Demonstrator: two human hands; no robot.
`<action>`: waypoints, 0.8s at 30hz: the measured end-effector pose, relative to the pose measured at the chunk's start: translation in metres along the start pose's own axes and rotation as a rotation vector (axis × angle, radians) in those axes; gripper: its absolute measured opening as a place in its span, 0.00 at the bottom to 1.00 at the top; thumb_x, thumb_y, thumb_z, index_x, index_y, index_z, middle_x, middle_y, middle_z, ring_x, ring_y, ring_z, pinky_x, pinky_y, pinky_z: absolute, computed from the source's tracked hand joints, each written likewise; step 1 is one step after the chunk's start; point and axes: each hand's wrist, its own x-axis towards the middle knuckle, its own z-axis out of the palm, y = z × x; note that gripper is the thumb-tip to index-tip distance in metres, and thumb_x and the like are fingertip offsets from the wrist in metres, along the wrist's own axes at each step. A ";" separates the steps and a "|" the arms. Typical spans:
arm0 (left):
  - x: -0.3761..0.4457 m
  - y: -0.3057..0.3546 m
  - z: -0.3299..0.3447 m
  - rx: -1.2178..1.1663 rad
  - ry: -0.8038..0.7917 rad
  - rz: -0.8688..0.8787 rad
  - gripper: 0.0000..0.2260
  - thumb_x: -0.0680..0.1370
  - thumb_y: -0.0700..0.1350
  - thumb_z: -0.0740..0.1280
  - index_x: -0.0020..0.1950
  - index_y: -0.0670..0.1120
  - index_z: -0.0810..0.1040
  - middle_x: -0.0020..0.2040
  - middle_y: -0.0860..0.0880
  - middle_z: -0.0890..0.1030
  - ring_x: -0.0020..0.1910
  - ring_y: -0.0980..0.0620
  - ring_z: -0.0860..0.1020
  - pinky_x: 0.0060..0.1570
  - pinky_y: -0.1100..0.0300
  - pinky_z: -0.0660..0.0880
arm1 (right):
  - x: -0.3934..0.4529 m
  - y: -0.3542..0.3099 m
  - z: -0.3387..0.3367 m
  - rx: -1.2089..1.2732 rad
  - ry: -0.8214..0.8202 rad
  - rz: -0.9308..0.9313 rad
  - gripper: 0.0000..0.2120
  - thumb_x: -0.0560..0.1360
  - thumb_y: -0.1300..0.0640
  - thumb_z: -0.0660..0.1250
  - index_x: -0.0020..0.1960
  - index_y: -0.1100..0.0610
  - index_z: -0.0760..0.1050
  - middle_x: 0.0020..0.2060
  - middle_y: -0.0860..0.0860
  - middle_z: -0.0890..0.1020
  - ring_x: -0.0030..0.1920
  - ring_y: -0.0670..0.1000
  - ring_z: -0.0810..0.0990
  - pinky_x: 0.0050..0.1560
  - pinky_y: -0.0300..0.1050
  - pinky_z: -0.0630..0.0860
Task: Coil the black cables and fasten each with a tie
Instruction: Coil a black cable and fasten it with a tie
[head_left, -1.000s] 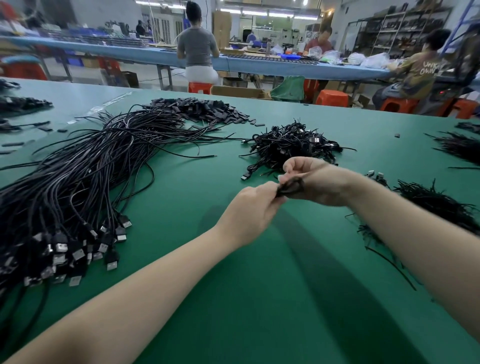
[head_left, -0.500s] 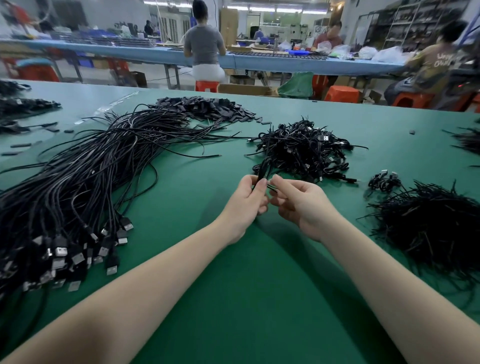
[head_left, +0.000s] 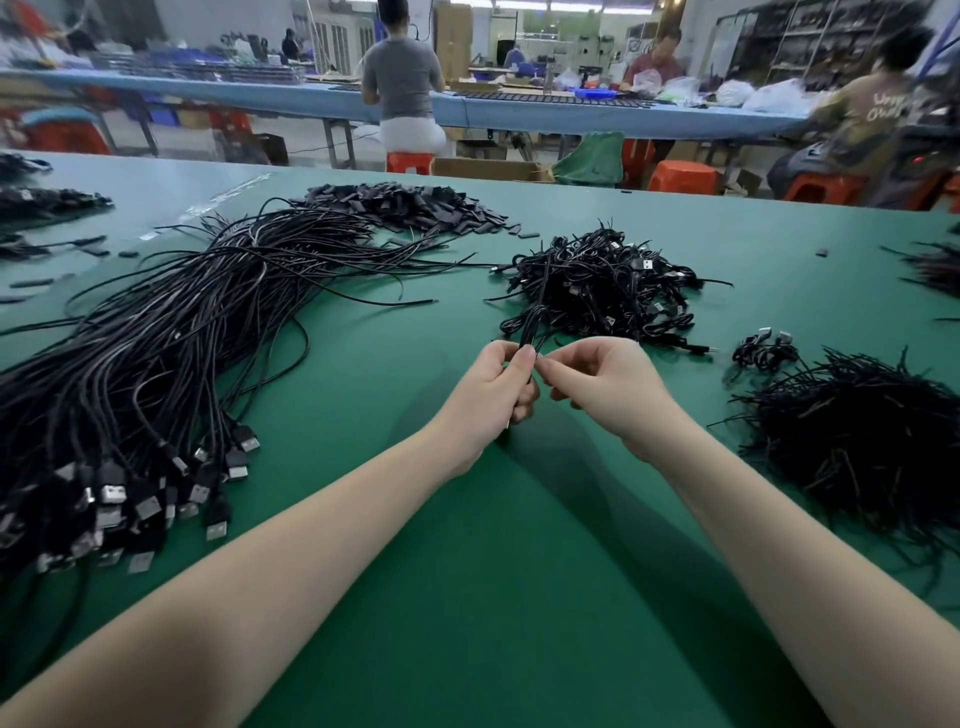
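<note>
My left hand (head_left: 493, 387) grips a folded black cable (head_left: 530, 327) whose loops stick up above its fingers. My right hand (head_left: 602, 387) pinches something thin at the cable's middle, right beside the left thumb; what it pinches is too small to make out. A big bundle of loose black USB cables (head_left: 156, 364) lies at the left, plugs toward me. Behind my hands sits a pile of coiled cables (head_left: 602, 283). A heap of black wire ties (head_left: 862, 436) lies at the right, with one coiled cable (head_left: 763, 351) just behind it.
The green table (head_left: 467, 597) stretches wide in front of me. A heap of small black sleeves (head_left: 405, 205) lies at the back. More cable heaps sit at the far left (head_left: 41, 200) and far right (head_left: 935, 265) edges. People sit at a blue bench (head_left: 519, 111) behind.
My hands drew back toward me from in front of the coiled pile. The cable, bunched in my right hand before, now stands folded in my left, with the right hand pinching at its middle.
</note>
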 end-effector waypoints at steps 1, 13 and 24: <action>0.000 0.003 0.000 0.042 0.016 -0.016 0.09 0.83 0.49 0.56 0.47 0.47 0.69 0.28 0.55 0.70 0.27 0.57 0.66 0.29 0.66 0.65 | 0.000 -0.001 0.000 -0.124 0.063 -0.077 0.06 0.73 0.55 0.71 0.38 0.53 0.81 0.29 0.45 0.81 0.30 0.40 0.76 0.34 0.32 0.71; -0.002 0.076 -0.034 -0.157 -0.354 -0.491 0.18 0.74 0.58 0.62 0.37 0.50 0.85 0.32 0.56 0.78 0.28 0.59 0.74 0.30 0.64 0.67 | -0.010 -0.014 -0.004 -0.368 0.251 -0.729 0.04 0.72 0.69 0.68 0.40 0.63 0.74 0.40 0.56 0.78 0.53 0.52 0.82 0.46 0.36 0.73; -0.005 0.070 -0.020 0.309 -0.069 0.120 0.22 0.76 0.33 0.58 0.50 0.59 0.82 0.52 0.58 0.83 0.48 0.60 0.81 0.43 0.67 0.76 | -0.006 -0.018 -0.007 0.035 0.107 -0.307 0.09 0.76 0.62 0.67 0.41 0.50 0.77 0.35 0.45 0.83 0.40 0.43 0.84 0.40 0.41 0.78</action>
